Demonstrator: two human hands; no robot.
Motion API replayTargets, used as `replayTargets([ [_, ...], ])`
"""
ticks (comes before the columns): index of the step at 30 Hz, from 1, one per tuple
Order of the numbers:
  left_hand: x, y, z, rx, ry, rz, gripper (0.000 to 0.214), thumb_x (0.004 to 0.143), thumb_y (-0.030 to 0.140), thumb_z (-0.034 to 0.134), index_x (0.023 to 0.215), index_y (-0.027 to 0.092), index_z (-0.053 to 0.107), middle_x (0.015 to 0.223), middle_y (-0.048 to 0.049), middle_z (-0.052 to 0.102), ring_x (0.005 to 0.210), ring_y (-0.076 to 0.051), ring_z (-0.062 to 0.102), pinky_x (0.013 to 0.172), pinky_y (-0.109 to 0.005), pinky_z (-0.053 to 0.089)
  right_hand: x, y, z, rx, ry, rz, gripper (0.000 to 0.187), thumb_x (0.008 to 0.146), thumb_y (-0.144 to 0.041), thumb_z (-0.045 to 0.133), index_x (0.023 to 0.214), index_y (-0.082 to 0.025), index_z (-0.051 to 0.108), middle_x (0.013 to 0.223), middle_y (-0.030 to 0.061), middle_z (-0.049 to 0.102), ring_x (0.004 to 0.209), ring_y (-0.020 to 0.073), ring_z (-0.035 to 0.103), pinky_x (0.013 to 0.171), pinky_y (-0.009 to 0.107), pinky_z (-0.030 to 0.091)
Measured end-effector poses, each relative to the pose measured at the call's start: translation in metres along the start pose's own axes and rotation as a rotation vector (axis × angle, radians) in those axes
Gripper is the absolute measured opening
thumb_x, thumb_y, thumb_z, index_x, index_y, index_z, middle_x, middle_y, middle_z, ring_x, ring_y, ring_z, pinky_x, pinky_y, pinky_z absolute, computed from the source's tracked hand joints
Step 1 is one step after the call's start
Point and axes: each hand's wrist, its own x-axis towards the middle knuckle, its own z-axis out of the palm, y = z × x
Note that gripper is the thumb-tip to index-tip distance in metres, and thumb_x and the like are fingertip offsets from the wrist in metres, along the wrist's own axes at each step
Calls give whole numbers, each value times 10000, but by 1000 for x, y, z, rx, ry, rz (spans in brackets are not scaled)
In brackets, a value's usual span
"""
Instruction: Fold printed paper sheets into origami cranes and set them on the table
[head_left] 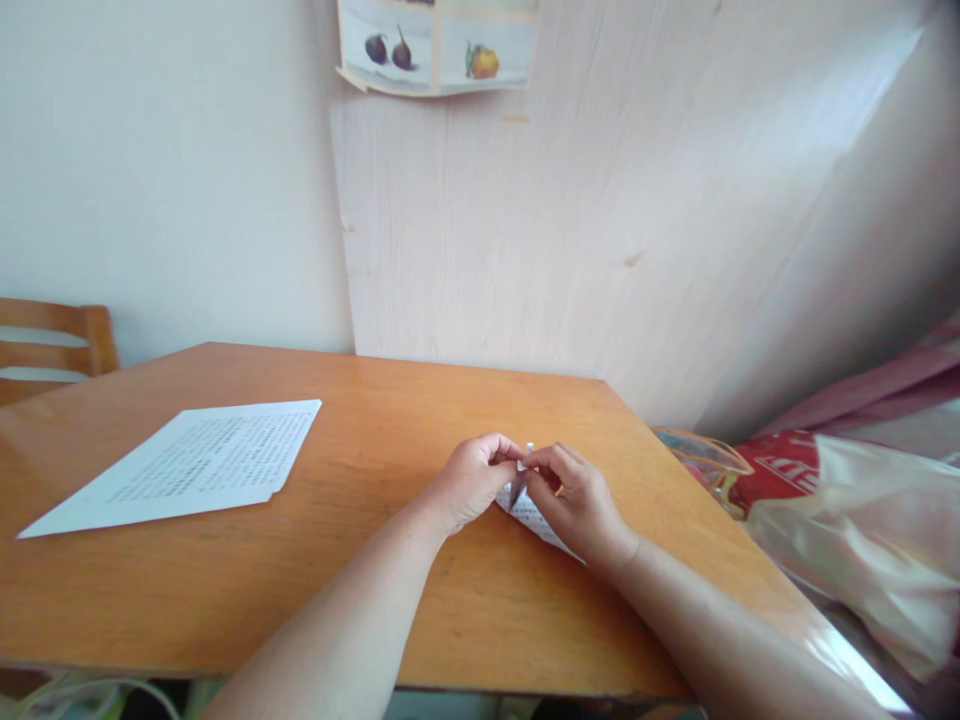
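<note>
A folded sheet of printed paper [534,522] is between my hands over the right half of the wooden table. My left hand [478,478] pinches its upper left part between thumb and fingers. Opposite it, my right hand [576,500] grips the same paper near the top, the fingertips of both hands almost meeting. A small white tip of the paper sticks up above the fingertips. One long slanted edge runs down beneath my right hand, which covers part of the folds.
Printed sheets [202,465] lie on the left of the table [360,580]. A wooden chair [56,340] stands at the far left. Bags [855,530] are heaped beyond the right table edge. A fruit picture [439,50] hangs on the wall behind.
</note>
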Motion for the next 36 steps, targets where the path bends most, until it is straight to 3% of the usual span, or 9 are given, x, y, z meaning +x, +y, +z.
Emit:
replayTargets([
  [15,-1,7,-2,65,-4,17,134,815,194,588,861,170,712,855,-25,713,860,-177,615,838,-298,444,0,-2,-4,19,-14,-6,147,870,-130,568,913,-214,681,805,22,637,721,163,609,662,264,434],
  [25,-4,12,0,34,-20,-6,108,816,242,632,862,163,689,833,-14,691,821,-160,599,770,-263,440,0,-9,-8,113,-40,18,159,888,-133,545,912,-206,684,826,25,640,772,166,608,707,275,447],
  [31,-4,9,2,40,-7,-25,113,783,241,659,861,161,673,797,-12,670,753,-149,584,710,-259,442,0,-8,-6,248,-15,204,141,939,-261,514,854,-195,606,721,-8,607,674,147,561,622,253,423],
  [36,-4,8,1,119,6,-3,119,777,265,663,834,161,676,783,-19,674,746,-157,585,693,-265,447,0,-2,-6,183,-64,311,241,935,-291,488,713,-205,531,618,-35,517,593,135,495,554,247,357],
])
